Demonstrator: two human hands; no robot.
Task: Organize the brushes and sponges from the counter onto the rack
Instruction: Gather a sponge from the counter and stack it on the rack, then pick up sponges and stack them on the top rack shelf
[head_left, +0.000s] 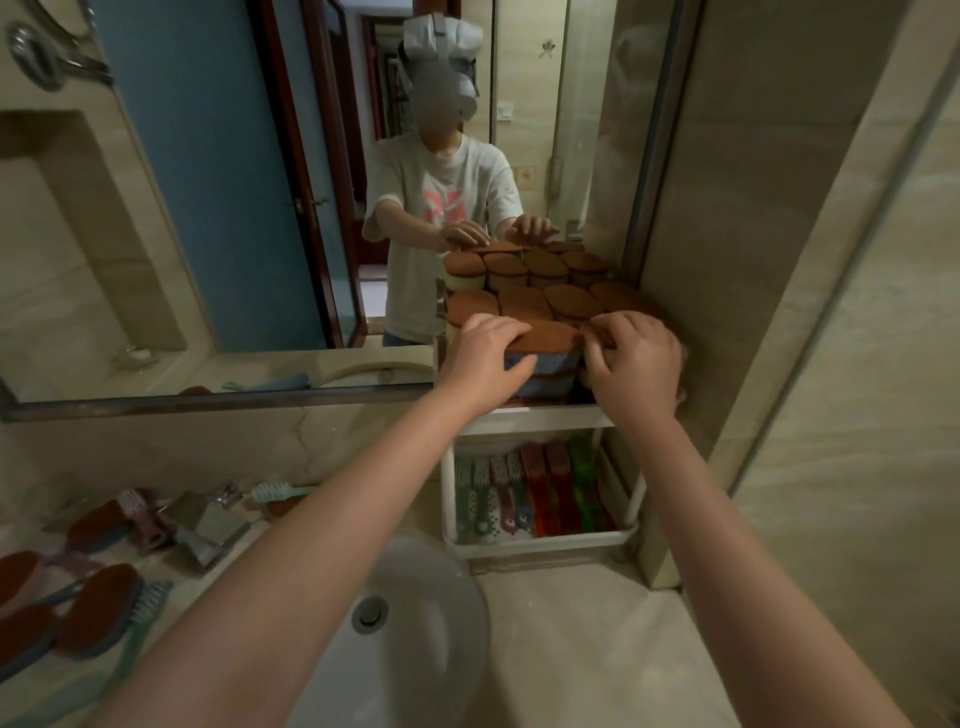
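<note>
Both hands are pressing sponges into the rack's crowded top shelf, hard against the right wall.

The white rack (540, 415) is standing at the counter's (571, 649) right end, boxed in by the mirror (208, 208) behind and the tiled wall beside it, with open room only toward the round basin (415, 623). The left hand (485, 358) is closing its grip on a blue sponge (545, 358) with a rough brown oval top, thumb on its front face and fingers over the top edge. The right hand (636, 358) is curling over a neighbouring sponge; how firmly it is gripping cannot be told. Ribbed plastic brushes (535, 493) are filling the lower shelf, and more loose brushes (93, 613) are lying on the counter far left.
</note>
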